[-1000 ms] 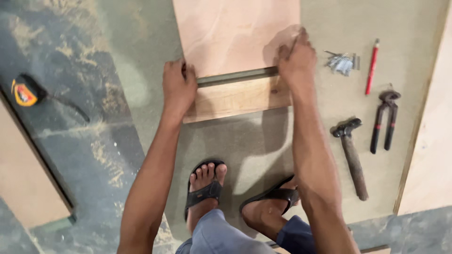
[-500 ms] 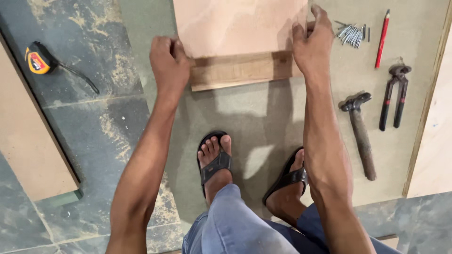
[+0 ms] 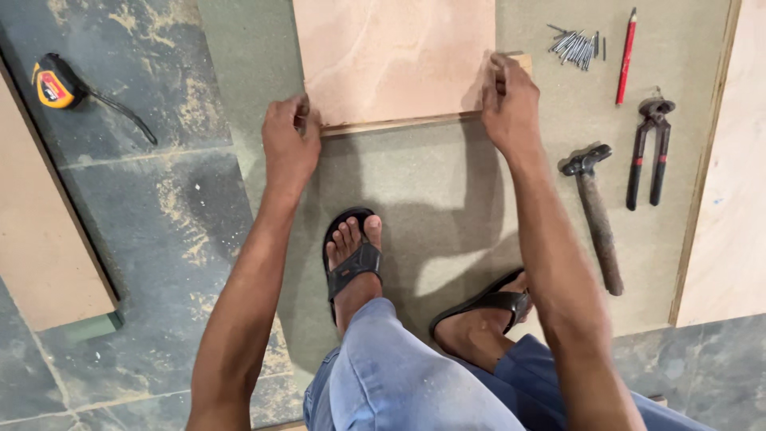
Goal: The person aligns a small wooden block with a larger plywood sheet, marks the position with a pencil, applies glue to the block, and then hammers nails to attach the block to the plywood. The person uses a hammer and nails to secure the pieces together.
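Grey stone floor (image 3: 159, 239), dusted with pale sawdust, carries a large sheet of grey-green fibreboard (image 3: 431, 207) on which a person crouches in black sandals and blue trousers. Both bare hands grip a pale pinkish rectangular plywood panel (image 3: 395, 56) that lies flat on the fibreboard, its far part running out of the top of the view. The panel's face is smooth, with faint cloudy grain and a lighter patch toward the left. Along its near edge a thin strip of light wood (image 3: 399, 124) shows as a narrow band, and a short piece of it juts out past the panel's right corner.

The left hand (image 3: 290, 145) is curled closed over the panel's near left corner, fingers folded on top of the edge. The right hand (image 3: 509, 102) is clamped on the near right corner, fingertips pressed down on the panel's side edge and the wooden strip.

To the right on the fibreboard lie a loose heap of steel nails (image 3: 576, 45), a red pencil (image 3: 625, 57), a pair of red-and-black handled pincers (image 3: 648, 152) and a wooden-handled hammer with a dark head (image 3: 594, 211), all well apart from the panel. A yellow and black tape measure (image 3: 53, 83) sits on the stone floor at the far left. Further plywood sheets lie along the left (image 3: 40, 239) and right edges.
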